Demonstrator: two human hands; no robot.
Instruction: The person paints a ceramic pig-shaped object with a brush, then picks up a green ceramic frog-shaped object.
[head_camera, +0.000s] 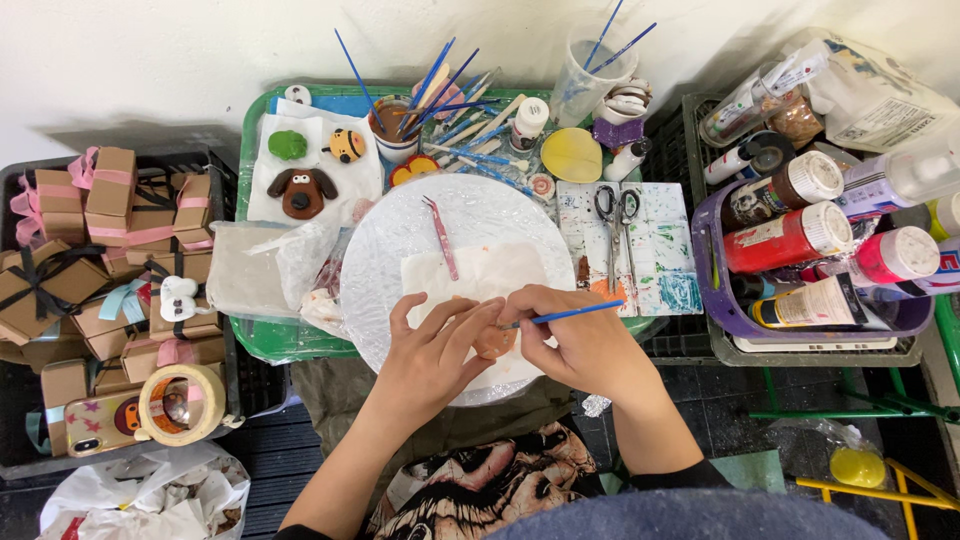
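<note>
left hand (432, 345) fingers curled around orange clay piece (493, 341), right hand (572, 340) pinching blue paintbrush (566, 315)

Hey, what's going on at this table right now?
A person is working on a small orange clay piece over a white round board. The left hand steadies the piece, while the right hand holds a thin blue brush to it. Finished clay figures, scissors and paint bottles lie about.
</note>
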